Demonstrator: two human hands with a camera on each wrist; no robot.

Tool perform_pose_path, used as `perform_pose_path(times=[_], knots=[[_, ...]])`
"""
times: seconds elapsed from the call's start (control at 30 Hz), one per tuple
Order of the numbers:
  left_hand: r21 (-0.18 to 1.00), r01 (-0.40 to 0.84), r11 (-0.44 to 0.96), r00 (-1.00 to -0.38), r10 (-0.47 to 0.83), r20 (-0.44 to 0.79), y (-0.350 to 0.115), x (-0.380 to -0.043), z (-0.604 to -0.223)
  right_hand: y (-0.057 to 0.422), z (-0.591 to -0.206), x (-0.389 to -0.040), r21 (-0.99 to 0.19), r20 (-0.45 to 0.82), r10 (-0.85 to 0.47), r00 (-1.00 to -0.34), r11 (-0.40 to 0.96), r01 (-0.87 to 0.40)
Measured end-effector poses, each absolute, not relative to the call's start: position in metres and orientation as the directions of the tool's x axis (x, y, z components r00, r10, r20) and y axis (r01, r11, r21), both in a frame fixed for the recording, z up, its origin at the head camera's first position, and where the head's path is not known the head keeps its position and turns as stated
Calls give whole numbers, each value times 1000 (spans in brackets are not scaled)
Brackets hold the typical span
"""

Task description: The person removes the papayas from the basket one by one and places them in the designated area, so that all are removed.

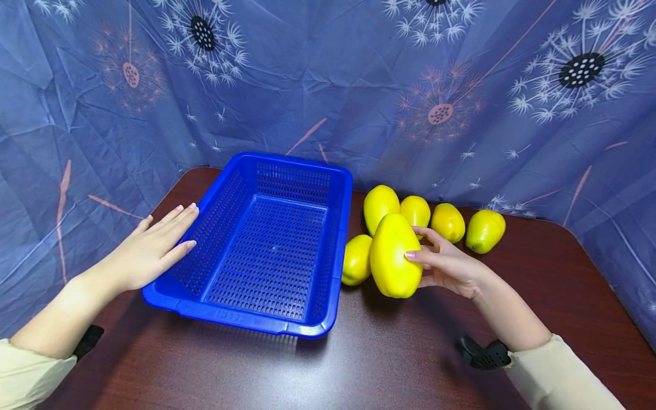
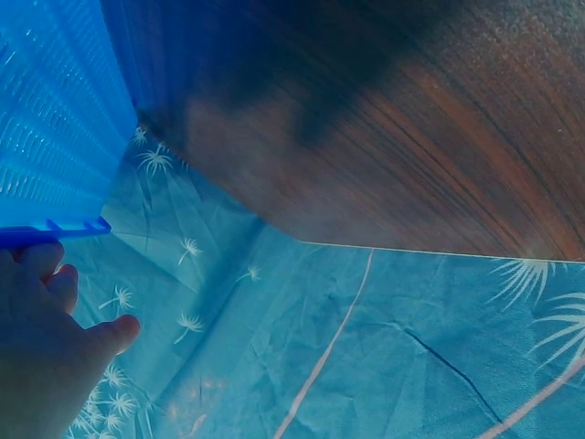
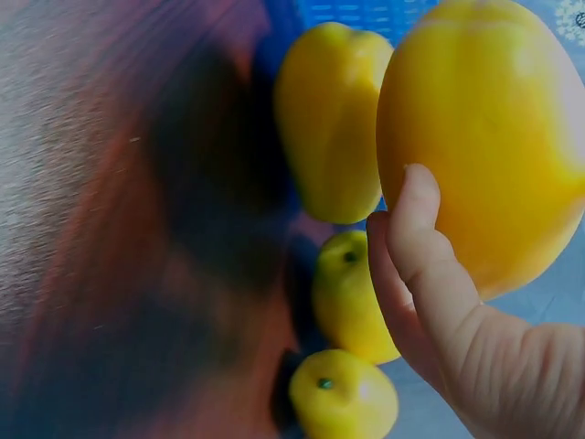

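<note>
My right hand (image 1: 451, 265) holds a large yellow mango-like fruit (image 1: 396, 256) above the table, thumb on the near side and fingers behind. In the right wrist view the same fruit fills the upper right, the thumb (image 3: 425, 233) pressed along it. The blue plastic basket (image 1: 246, 324) stands to the left of that fruit, with nothing inside. On the basket's left rim rests my left hand (image 1: 156, 250), its fingers extended. The left wrist view shows this hand low at the left, against the basket's edge (image 2: 55, 230).
Several smaller yellow fruits lie right of the basket: one beside it (image 1: 356, 260), others in a row at the back, ending with a greenish one (image 1: 485, 231). The dark wooden table (image 1: 389, 364) meets a blue dandelion-print cloth (image 1: 328, 102) behind.
</note>
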State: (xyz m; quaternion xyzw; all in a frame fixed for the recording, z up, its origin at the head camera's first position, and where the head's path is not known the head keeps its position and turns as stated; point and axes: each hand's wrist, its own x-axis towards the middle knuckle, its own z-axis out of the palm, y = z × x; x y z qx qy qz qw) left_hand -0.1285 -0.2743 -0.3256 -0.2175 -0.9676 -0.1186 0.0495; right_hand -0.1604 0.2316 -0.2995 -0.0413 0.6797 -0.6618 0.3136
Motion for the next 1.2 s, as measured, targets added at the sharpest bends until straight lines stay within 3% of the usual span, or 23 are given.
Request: perform_pose_path(times=[0.7, 1.2], knots=[[220, 407, 887, -913, 386, 133, -272, -127, -323, 252, -336, -156, -902, -431, -424, -796, 207, 378], [229, 400, 887, -916, 381, 124, -272, -127, -323, 254, -341, -159, -878, -477, -390, -788, 237, 415]])
